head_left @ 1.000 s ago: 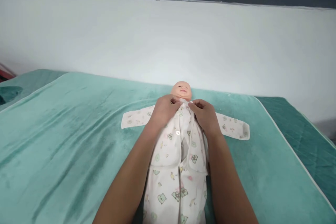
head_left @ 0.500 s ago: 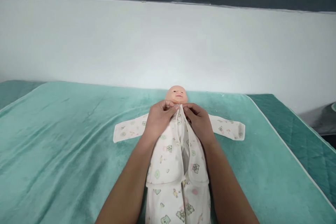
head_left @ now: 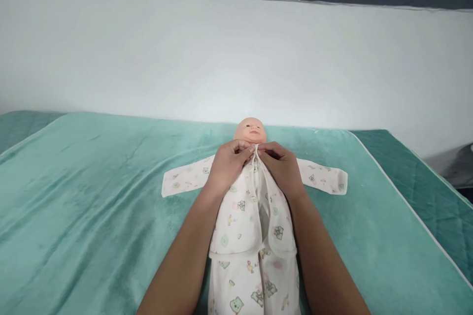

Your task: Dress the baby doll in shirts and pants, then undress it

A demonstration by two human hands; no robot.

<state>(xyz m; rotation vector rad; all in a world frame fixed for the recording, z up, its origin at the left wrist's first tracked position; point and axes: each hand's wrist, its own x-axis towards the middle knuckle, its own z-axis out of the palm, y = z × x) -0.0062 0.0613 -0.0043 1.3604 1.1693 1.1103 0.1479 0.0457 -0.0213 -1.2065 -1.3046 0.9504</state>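
Observation:
A baby doll (head_left: 251, 130) lies on its back on a teal blanket (head_left: 96, 206), dressed in a white printed baby garment (head_left: 244, 221) with both sleeves spread flat to the sides. My left hand (head_left: 228, 165) pinches the left front edge of the garment just under the doll's chin. My right hand (head_left: 281, 166) pinches the right front edge at the same spot. The two edges meet between my fingertips at the neckline. Lower down, the garment's front gapes slightly.
A white wall (head_left: 236, 59) rises behind the bed, with a dark band along its top. A darker green quilted cover (head_left: 424, 192) shows past the blanket's right edge. The blanket spreads wide to the left of the doll.
My hands have drawn the two front edges of the garment together at the doll's neck. One second ago they were a little apart. The view has shifted slightly.

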